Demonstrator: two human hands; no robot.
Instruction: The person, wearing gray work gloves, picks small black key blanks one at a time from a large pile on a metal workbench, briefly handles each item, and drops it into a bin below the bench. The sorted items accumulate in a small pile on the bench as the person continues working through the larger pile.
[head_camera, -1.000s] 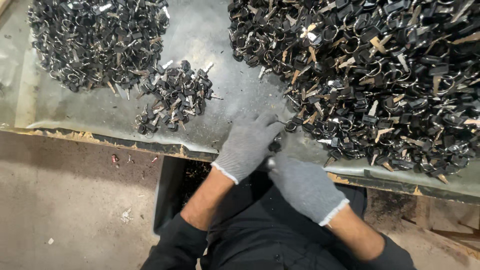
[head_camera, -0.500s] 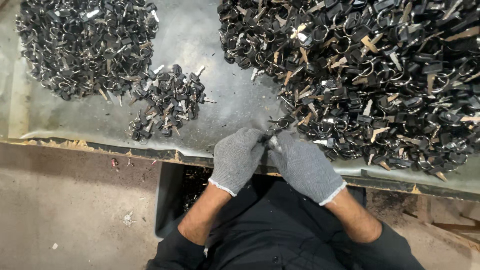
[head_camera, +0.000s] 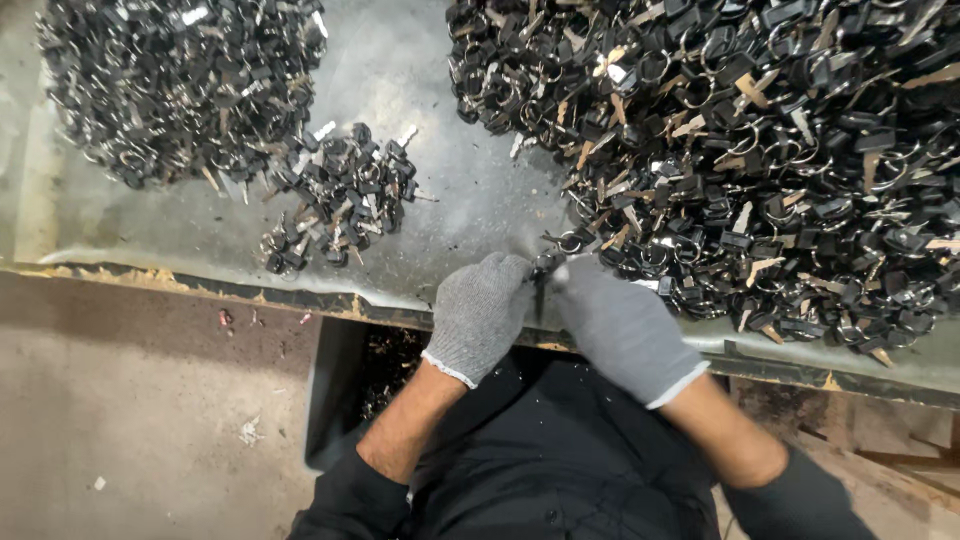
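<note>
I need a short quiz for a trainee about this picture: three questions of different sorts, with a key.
1. True or false: both hands wear grey gloves.
2. Which pile is biggest? A) left pile B) middle pile C) right pile
3. Fill in: the hands hold a small dark part at the table's near ____.

Key:
1. True: the left hand and the right hand are both gloved.
2. C: the right pile is larger than the left pile and the middle pile.
3. Edge: the part is between both hands, at the edge of the table.

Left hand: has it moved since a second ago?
Yes. The left hand pulled back from the big pile toward the table edge, meeting the right hand.
</note>
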